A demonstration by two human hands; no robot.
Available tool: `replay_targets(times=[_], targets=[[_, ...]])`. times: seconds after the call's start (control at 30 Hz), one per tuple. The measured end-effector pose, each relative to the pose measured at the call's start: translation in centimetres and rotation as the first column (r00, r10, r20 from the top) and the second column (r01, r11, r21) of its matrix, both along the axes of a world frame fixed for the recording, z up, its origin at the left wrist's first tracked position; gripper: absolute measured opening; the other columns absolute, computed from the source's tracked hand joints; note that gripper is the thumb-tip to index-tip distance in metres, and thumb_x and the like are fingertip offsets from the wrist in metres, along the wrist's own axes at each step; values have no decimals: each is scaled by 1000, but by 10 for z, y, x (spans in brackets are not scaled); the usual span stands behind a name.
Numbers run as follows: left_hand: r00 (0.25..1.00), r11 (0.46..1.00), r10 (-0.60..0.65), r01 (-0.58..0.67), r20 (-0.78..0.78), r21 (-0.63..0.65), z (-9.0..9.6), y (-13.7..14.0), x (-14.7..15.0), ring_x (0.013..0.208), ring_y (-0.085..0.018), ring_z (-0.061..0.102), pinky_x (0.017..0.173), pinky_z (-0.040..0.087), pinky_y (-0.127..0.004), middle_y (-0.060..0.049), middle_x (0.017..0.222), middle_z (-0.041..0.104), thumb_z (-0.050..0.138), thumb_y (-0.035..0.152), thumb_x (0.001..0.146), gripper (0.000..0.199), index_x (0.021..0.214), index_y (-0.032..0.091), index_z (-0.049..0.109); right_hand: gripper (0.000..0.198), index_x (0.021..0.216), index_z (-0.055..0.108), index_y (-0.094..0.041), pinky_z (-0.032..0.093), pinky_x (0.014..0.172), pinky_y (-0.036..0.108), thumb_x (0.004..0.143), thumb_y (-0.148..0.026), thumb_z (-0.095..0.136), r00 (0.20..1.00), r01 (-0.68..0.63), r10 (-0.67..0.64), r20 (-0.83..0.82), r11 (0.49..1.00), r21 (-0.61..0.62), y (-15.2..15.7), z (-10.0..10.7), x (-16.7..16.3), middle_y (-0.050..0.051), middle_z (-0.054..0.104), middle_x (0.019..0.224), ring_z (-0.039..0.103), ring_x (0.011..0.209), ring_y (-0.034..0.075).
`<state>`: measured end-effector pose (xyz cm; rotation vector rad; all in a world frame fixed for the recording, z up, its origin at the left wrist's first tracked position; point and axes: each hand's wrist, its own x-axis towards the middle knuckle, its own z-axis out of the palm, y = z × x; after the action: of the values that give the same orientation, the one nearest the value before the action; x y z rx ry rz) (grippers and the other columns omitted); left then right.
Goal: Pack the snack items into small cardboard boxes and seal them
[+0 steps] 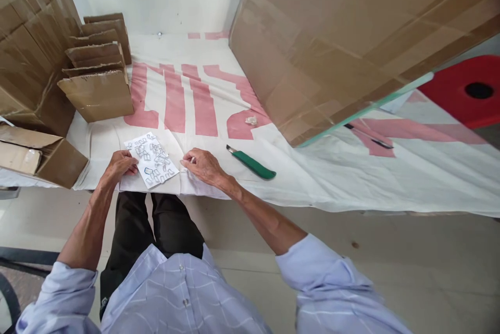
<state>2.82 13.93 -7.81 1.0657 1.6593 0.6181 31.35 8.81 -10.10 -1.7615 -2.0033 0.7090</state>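
Note:
A white sheet (150, 159) covered with small dark-outlined shapes, possibly loose pieces, lies near the table's front edge. My left hand (122, 163) has its fingers curled at the sheet's left edge, thumb against the paper. Just right of the sheet, my right hand (205, 165) rests with thumb and forefinger pinched together. A tiny whitish bit shows between those fingers, too small to name. A green utility knife (253, 163) with its blade tip out lies to the right of that hand.
Small open cartons (99, 95) stand in a row at the back left, with another carton (58, 159) in front. A large taped box (332, 47) fills the right. A dark pen-like tool (373, 138) lies beside it. A red stool (464, 89) stands beyond.

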Motion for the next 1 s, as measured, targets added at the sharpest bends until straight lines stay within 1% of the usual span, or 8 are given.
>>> replay_targets(times=[0.13,0.23,0.4,0.53,0.77,0.87,0.93,1.0], targets=[[1000,1000,-12,12,-28,-14,0,-1,-4,46,-17,64,44,47,-20,-3,50,66,75,9,67,22,68,19,56,21,117,77,-19,50,86,30,102,-24,64,996,-74,75,-49,997,30,11,0,-21,8,77,114,71,95,19],[998,1000,-19,18,-53,-16,-1,0,-8,47,-18,65,44,47,-21,-3,51,67,74,8,66,20,67,19,57,25,124,75,-21,50,87,30,103,-23,62,989,-142,144,-23,987,70,14,-1,-33,8,74,124,71,93,17],[998,1000,-8,8,-65,-5,-2,-2,-17,46,-17,65,45,47,-20,0,50,66,75,9,63,23,70,20,57,13,108,74,-21,47,85,30,101,-26,64,982,-170,169,81,985,11,5,3,-15,7,74,114,69,95,19],[999,1000,-2,2,-35,-7,-1,-5,-22,48,-17,66,46,48,-20,-1,52,67,76,10,61,24,73,20,58,9,101,72,-22,44,79,28,95,-29,72,967,-213,219,133,975,-58,-12,4,5,3,71,105,65,87,17],[1000,1000,-14,15,20,-16,3,-18,-19,49,-17,66,46,50,-20,-2,53,67,76,12,61,22,73,19,59,10,98,73,-20,41,77,28,100,-17,64,954,-216,211,213,976,-3,-21,-2,-2,6,72,107,66,91,18],[999,1000,-17,18,32,-26,4,-24,-17,48,-17,66,46,51,-21,-4,53,68,76,12,61,20,70,18,59,18,92,74,-19,44,78,28,100,-14,60,978,-181,174,111,982,60,-18,-3,-10,7,74,102,66,88,18],[999,999,-16,17,34,-29,4,-27,-17,48,-17,66,46,52,-22,-5,55,70,76,12,61,20,69,18,59,20,90,76,-19,47,80,28,100,-15,60,981,-176,185,-65,976,125,-16,-2,-19,7,75,101,67,87,17],[999,999,-16,17,32,-29,3,-28,-16,49,-17,67,47,53,-22,-5,56,70,77,12,62,20,69,18,60,19,90,78,-19,50,81,28,99,-17,62,938,-191,225,-262,970,151,-14,0,-33,6,76,98,69,86,17]])
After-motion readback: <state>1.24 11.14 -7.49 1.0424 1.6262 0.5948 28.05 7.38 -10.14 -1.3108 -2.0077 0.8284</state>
